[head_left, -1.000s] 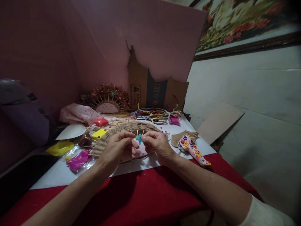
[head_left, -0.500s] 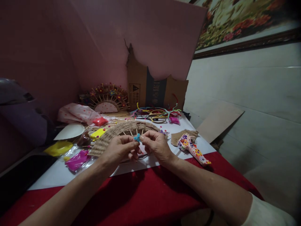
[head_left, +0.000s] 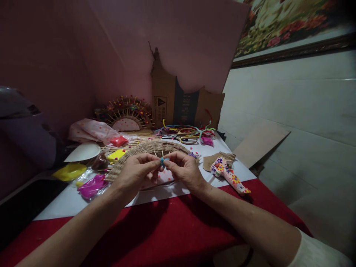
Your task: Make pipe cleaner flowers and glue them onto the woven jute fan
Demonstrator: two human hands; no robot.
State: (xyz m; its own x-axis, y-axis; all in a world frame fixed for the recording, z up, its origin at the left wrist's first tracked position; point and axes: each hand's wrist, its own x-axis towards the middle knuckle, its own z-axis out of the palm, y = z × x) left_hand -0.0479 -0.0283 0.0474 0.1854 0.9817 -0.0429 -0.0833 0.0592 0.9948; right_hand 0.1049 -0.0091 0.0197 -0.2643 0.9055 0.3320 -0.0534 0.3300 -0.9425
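Between both sets of fingertips is a small blue pipe-cleaner piece (head_left: pixel 162 161), bent into a compact shape and partly covered by the fingers. My left hand (head_left: pixel 139 168) pinches it from the left with thumb and forefinger. On the other side, my right hand (head_left: pixel 183 168) grips it the same way. Behind and below the hands lies a woven twine arch (head_left: pixel 150 147) with short sticks on its inner side and a dotted pink centre (head_left: pixel 164 178); the hands cover part of it.
Scissors (head_left: pixel 180 138) and coloured pipe cleaners (head_left: pixel 203 130) lie at the back. A finished-looking fan (head_left: pixel 128 111) stands behind left. Yellow clay (head_left: pixel 116 155) and magenta clay (head_left: pixel 93 186) sit left; a patterned cloth-covered object (head_left: pixel 229 176) and cardboard scrap (head_left: pixel 210 162) lie right.
The fingertips have closed further around the blue pipe-cleaner piece, which looks turned and less exposed. Both hands stay nearly in place, and the view has shifted slightly.
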